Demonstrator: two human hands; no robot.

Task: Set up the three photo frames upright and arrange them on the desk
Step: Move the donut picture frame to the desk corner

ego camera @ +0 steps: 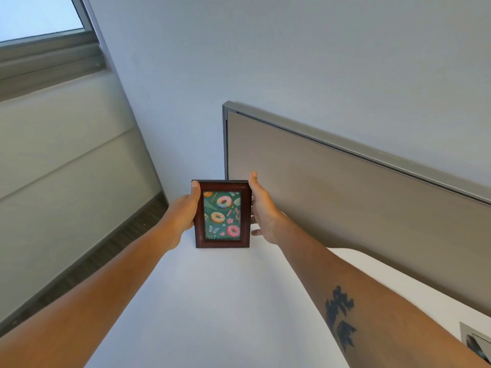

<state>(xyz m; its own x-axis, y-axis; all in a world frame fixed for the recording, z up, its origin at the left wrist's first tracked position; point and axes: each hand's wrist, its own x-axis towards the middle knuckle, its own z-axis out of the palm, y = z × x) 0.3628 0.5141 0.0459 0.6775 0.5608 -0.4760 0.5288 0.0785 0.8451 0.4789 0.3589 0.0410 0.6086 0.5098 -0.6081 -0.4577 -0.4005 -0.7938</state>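
Observation:
One dark brown wooden photo frame (222,214) with a green picture of doughnuts stands upright in portrait at the far end of the white desk (212,301). My left hand (183,211) grips its left edge, thumb on the front near the top corner. My right hand (261,208) is against its right edge, fingers reaching behind it and the index finger pointing up past the top corner. The frame's bottom edge rests on the desk. No other photo frame is in view.
A beige partition panel (345,208) with a grey metal rim runs along the desk's right side, close behind my right hand. A grey cable port (475,341) sits in the desk at bottom right. Left of the desk is a drop to dark floor (106,256), a wall and a window.

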